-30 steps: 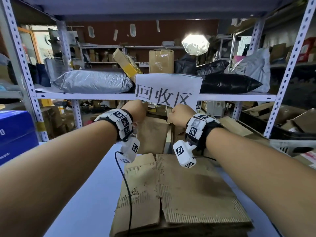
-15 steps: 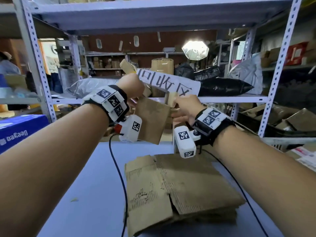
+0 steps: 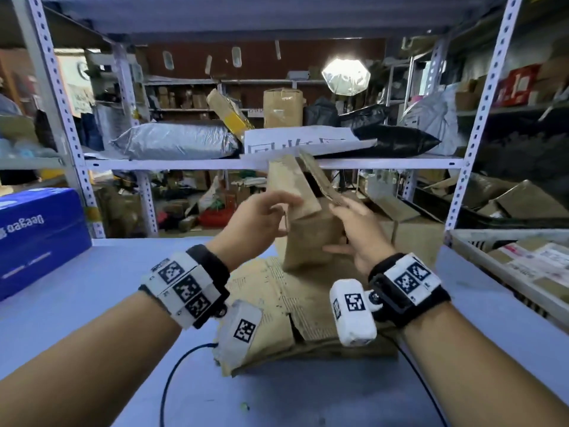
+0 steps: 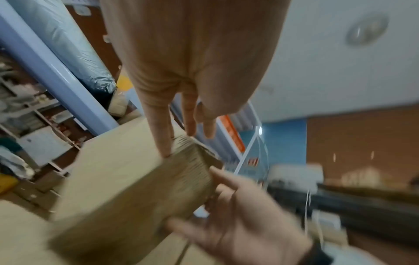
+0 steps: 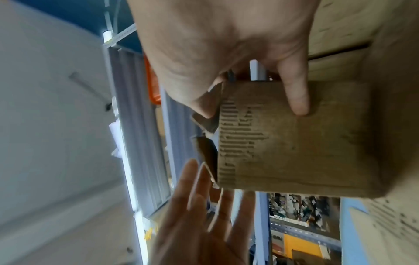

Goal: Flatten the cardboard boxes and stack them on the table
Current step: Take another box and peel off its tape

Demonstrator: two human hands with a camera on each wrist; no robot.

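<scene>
A small brown cardboard box (image 3: pixel 311 238) stands upright in the air just above the stack of flattened cardboard (image 3: pixel 277 303) on the blue table (image 3: pixel 92 288). Its top flaps stick up toward the shelf. My right hand (image 3: pixel 341 226) grips the box's right side, thumb on the front face and fingers curled round the far flap (image 5: pixel 204 107). My left hand (image 3: pixel 277 211) is at the box's left side with straight fingers. In the left wrist view its index fingertip (image 4: pixel 165 152) touches the torn corrugated edge of the box (image 4: pixel 127 188).
A metal shelf board (image 3: pixel 184 164) with a paper sign (image 3: pixel 301 140) and bagged parcels runs just above the box. A blue carton (image 3: pixel 37 235) sits on the table at left. A grey bin (image 3: pixel 462 241) with parcels stands at right. A black cable (image 3: pixel 172 380) lies near the stack.
Both hands have brought the box down from shelf height to just above the flattened stack. My left hand has let go of it and opened; the right hand keeps its hold.
</scene>
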